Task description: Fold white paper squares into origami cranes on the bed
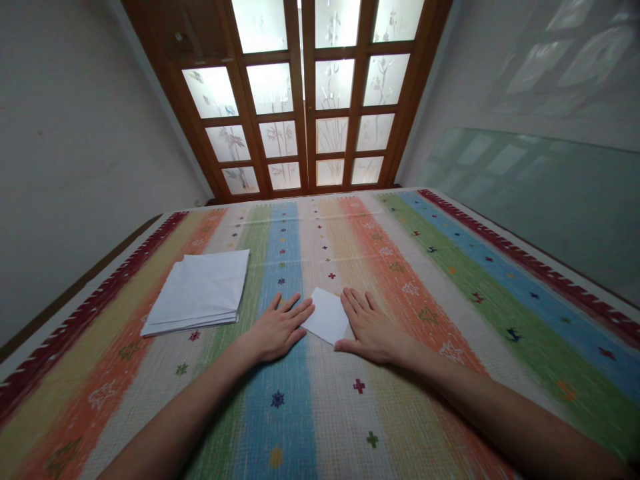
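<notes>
Just below the frame's centre, my left hand [281, 328] and right hand [374, 328] lie open, gripping nothing, at opposite edges of the small white paper [327, 317]. I seem to be steadying it; lifting it would call for pinching an edge.

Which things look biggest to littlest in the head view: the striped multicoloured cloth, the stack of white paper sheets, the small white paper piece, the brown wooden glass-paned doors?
1. Striped multicoloured cloth
2. Brown wooden glass-paned doors
3. Stack of white paper sheets
4. Small white paper piece
</notes>
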Available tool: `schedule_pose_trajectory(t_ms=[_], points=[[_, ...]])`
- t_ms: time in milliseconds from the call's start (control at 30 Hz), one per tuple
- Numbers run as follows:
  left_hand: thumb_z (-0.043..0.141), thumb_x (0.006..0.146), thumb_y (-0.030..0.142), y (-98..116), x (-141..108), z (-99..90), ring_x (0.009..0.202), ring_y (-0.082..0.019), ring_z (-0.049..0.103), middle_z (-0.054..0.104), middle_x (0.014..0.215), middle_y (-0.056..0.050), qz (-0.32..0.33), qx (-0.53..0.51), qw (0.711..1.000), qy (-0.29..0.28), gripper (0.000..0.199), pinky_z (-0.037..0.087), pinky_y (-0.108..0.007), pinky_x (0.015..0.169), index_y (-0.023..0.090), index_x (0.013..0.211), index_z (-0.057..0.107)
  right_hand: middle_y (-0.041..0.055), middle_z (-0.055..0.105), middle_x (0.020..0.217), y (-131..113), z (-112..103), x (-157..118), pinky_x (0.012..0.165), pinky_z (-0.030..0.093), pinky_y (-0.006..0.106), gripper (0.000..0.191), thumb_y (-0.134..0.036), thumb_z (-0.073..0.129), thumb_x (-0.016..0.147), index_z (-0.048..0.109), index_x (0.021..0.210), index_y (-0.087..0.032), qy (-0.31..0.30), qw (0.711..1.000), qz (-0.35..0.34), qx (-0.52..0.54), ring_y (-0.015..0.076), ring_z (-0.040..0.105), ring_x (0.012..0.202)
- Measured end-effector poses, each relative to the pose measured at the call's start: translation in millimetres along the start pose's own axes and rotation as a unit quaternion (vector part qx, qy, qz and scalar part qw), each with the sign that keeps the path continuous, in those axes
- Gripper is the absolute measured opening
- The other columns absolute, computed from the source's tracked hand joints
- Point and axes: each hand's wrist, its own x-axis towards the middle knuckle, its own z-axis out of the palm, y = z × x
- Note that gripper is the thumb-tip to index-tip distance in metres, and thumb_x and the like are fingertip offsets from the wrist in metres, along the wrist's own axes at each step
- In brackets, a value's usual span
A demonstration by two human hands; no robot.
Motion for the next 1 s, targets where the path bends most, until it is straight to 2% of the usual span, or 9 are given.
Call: schedule_pose_trajectory(t_ms=[133,267,533,633,733,800,867,933,1000], points=[[0.025,0.095,0.060,2.5,-16.4,3.0,0.145,-0.027,0.017,0.028,0.155,-0.007,0.007,0.003,1.000,0.000,0.065,0.006,-0.053,0.116,0.026,0.151,0.020,0.0275,0.026,0.151,-0.3,0.3,-0.1,0.114,0.015,0.057,0.112,-0.085,0.036,0.074,0.023,0.149,-0.002,-0.001,1.000,-0.001,-0.005,0.0393,0.019,0.143],[0.025,0.094,0.062,5.8,-31.2,4.4,0.146,-0.027,0.017,0.026,0.156,-0.007,0.003,0.004,1.000,-0.008,0.069,0.005,-0.053,0.116,0.025,0.151,0.016,0.0271,0.024,0.152,0.3,-3.1,-0.3,0.114,0.016,0.057,0.112,-0.084,0.036,0.074,0.024,0.148,-0.002,-0.013,1.000,0.000,-0.003,0.0395,0.018,0.143],[0.027,0.093,0.063,9.6,-35.1,5.7,0.145,-0.029,0.020,0.032,0.154,-0.007,-0.006,0.012,1.000,0.012,0.068,0.008,-0.055,0.115,0.026,0.151,0.020,0.0197,0.032,0.151,7.2,-18.6,-4.5,0.113,0.018,0.058,0.093,-0.076,0.041,0.081,0.028,0.149,-0.013,-0.036,0.996,-0.081,0.013,0.0381,0.027,0.140],[0.028,0.092,0.065,13.4,-34.0,4.1,0.143,-0.030,0.025,0.034,0.153,-0.008,-0.010,0.020,1.000,0.020,0.069,0.010,-0.056,0.114,0.027,0.150,0.024,0.0162,0.031,0.153,2.4,-23.2,-10.0,0.114,0.017,0.057,0.094,-0.076,0.047,0.079,0.029,0.149,-0.017,-0.062,0.992,-0.105,0.045,0.0384,0.022,0.142],[0.028,0.092,0.066,17.0,-33.8,3.0,0.142,-0.031,0.028,0.035,0.152,-0.008,-0.014,0.024,0.999,0.022,0.069,0.011,-0.058,0.114,0.027,0.149,0.026,0.0105,0.033,0.153,-4.4,-22.1,-13.9,0.113,0.017,0.058,0.088,-0.075,0.053,0.075,0.036,0.146,-0.026,-0.065,0.986,-0.126,0.084,0.0380,0.020,0.143],[0.028,0.091,0.066,18.0,-33.9,3.6,0.141,-0.031,0.028,0.035,0.152,-0.008,-0.015,0.024,0.999,0.025,0.069,0.010,-0.058,0.113,0.028,0.149,0.027,0.0121,0.034,0.152,-7.8,-18.6,-13.7,0.113,0.019,0.057,0.079,-0.069,0.056,0.078,0.042,0.143,-0.026,-0.039,0.989,-0.097,0.105,0.0362,0.025,0.141],[0.028,0.091,0.066,18.3,-33.9,5.0,0.141,-0.031,0.028,0.035,0.152,-0.008,-0.015,0.022,0.999,0.028,0.069,0.008,-0.058,0.114,0.028,0.149,0.027,0.0172,0.036,0.150,-9.7,-14.8,-11.2,0.111,0.025,0.055,0.072,-0.059,0.059,0.081,0.046,0.140,-0.020,0.015,0.992,-0.022,0.125,0.0350,0.032,0.138],[0.028,0.091,0.066,18.7,-33.8,6.4,0.142,-0.031,0.026,0.034,0.153,-0.008,-0.019,0.017,0.999,0.028,0.070,0.008,-0.059,0.114,0.027,0.149,0.027,0.0195,0.044,0.143,-10.1,-12.8,-7.3,0.108,0.032,0.053,0.065,-0.046,0.062,0.082,0.048,0.137,-0.015,0.071,0.985,0.041,0.153,0.0332,0.040,0.132],[0.028,0.091,0.066,19.9,-33.4,7.3,0.142,-0.032,0.025,0.033,0.153,-0.008,-0.026,0.012,0.999,0.025,0.070,0.008,-0.059,0.114,0.026,0.149,0.027,0.0172,0.054,0.134,-10.1,-13.2,-3.2,0.104,0.037,0.049,0.058,-0.034,0.063,0.080,0.051,0.133,-0.015,0.110,0.973,0.066,0.194,0.0302,0.048,0.124]])
